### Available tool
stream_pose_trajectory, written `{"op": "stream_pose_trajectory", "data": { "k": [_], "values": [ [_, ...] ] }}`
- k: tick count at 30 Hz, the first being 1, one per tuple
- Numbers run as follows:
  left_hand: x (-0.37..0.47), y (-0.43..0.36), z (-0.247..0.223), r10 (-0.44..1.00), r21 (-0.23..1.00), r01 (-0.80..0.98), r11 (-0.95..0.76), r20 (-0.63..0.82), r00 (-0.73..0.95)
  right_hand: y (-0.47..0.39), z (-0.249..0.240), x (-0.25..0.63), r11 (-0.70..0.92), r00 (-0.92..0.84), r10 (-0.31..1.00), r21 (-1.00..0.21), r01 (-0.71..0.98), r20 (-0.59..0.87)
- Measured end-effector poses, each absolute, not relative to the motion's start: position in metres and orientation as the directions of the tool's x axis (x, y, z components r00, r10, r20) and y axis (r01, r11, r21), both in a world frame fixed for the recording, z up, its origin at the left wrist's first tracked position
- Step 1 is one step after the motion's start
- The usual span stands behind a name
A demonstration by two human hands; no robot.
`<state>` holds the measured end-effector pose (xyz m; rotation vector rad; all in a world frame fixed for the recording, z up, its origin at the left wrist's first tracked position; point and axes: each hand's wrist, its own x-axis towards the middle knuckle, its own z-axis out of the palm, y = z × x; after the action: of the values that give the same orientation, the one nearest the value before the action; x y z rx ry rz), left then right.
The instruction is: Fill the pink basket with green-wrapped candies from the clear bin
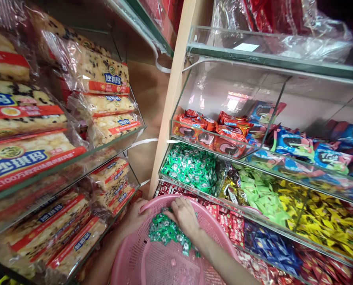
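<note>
A pink perforated basket (pixel 220 233) is tilted at the bottom centre. Green-wrapped candies (pixel 167 229) lie inside against its far wall. My left hand (pixel 136 215) grips the basket's rim at the left, its fingers wrapped round the edge. Over the candies inside the basket is my right hand (pixel 184 213), with its fingers bent together at the far rim; what they hold, if anything, is hidden. Just beyond the basket, a glass compartment holds a heap of similar green candies (pixel 191 166).
Glass shelves with packaged pastries (pixel 114 79) rise close on the left. A wooden post (pixel 167 107) stands between the shelf units. To the right, compartments hold light green candies (pixel 262 190), yellow candies (pixel 321 217) and blue packets (pixel 295 144). A glass shelf edge (pixel 271 59) runs above.
</note>
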<state>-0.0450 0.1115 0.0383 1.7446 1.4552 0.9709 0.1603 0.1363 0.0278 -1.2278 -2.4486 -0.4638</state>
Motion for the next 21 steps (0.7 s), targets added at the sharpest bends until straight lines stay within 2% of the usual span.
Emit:
{"op": "stream_pose_trajectory", "data": {
  "k": [6,10,12,16,18,21],
  "values": [
    [-0.046,0.114,0.034,0.985,0.877,0.450,-0.166,0.130,0.111,0.123,0.096,0.152,0.617,-0.544,0.568,0.117,0.778,0.618],
    [-0.047,0.114,0.033,0.988,0.887,0.435,-0.153,0.122,0.097,0.139,0.137,0.163,0.510,-0.407,0.639,0.037,0.860,0.653],
    [-0.047,0.114,0.034,0.989,0.895,0.421,-0.149,0.125,0.085,0.153,0.146,0.171,0.410,-0.321,0.731,-0.012,0.912,0.602],
    [-0.046,0.114,0.035,0.990,0.904,0.404,-0.140,0.123,0.069,0.178,0.147,0.184,0.227,-0.179,0.909,-0.089,0.970,0.376],
    [-0.046,0.114,0.035,0.990,0.902,0.407,-0.142,0.125,0.069,0.186,0.144,0.187,0.153,-0.118,0.951,-0.102,0.983,0.287],
    [-0.047,0.114,0.035,0.989,0.899,0.412,-0.149,0.131,0.072,0.191,0.142,0.187,0.088,-0.062,0.972,-0.106,0.990,0.228]
  ]
}}
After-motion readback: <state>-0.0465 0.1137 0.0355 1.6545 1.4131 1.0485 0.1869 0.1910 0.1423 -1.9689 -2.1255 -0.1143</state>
